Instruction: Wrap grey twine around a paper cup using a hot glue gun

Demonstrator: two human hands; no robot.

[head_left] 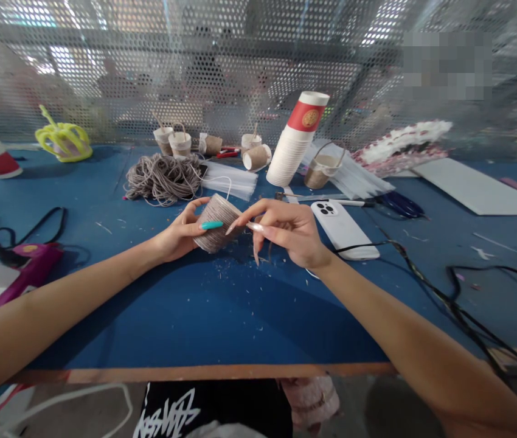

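Holding a string-wrapped cup (pixel 217 224), the left hand (pixel 183 232) curls around its side, with its bright teal thumbnail pressed flat on the string. The cup is tipped over, between the two hands, above the middle of the blue table (pixel 258 334). Thin grey-brown string goes round it in neat, bumpy rows. The right hand (pixel 288 234) has bent fingers and long, shiny nails. Its pointer fingertip is at the cup's edge, but I cannot tell if it pinches anything.

Farther back, a tall stack of paper cups (pixel 290 152) leans over. The top one has a red band with a round gold mark, too small to read. Big white letters sit on black cloth (pixel 240 401) under the table edge; I cannot read them. Soft-looking grey cord (pixel 165 177) lies in a messy heap. A smooth white phone (pixel 348 234) with round lenses lies beside the right wrist.
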